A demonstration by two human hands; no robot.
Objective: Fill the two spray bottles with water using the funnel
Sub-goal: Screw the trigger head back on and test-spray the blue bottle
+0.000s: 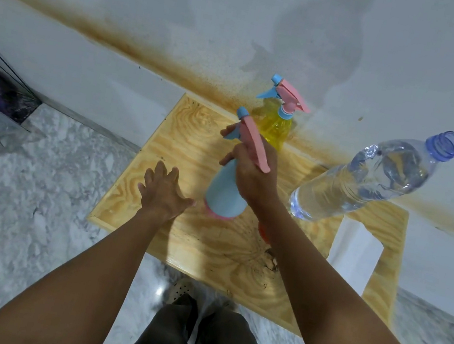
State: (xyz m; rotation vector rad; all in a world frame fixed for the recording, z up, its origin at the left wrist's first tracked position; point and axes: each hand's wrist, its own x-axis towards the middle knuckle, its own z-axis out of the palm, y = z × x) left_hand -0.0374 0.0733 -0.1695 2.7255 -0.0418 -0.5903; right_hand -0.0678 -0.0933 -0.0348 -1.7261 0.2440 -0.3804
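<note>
Nearest the camera, two bare forearms reach forward over dark trousers and a marbled floor [33,198] toward a plywood surface [166,130] set against a stained white wall [278,14]. The left hand [162,193] hovers low over the near left part of the surface, palm down, its fingers [159,170] spread and holding nothing; its thumb points toward the base of the blue spray bottle [225,192], close to it though contact cannot be told. The right hand [250,173] is wrapped around the neck of this bottle just under the pink trigger head [254,146], its fingers curled tight on it, with one fingertip reaching forward by the blue nozzle. The bottle stands on its pink base near the middle of the surface, its long axis roughly upright, and the nozzle points left and away from the person. A bit of orange [265,233] shows beside the right wrist, mostly hidden, so what it is cannot be told. To the right lies a white rectangular object [353,255] on the surface. Beyond it stands an uncapped clear water bottle [370,176], partly filled. Farthest back, by the wall, stands the yellow spray bottle [276,126], upright, its nozzle pointing left.
</note>
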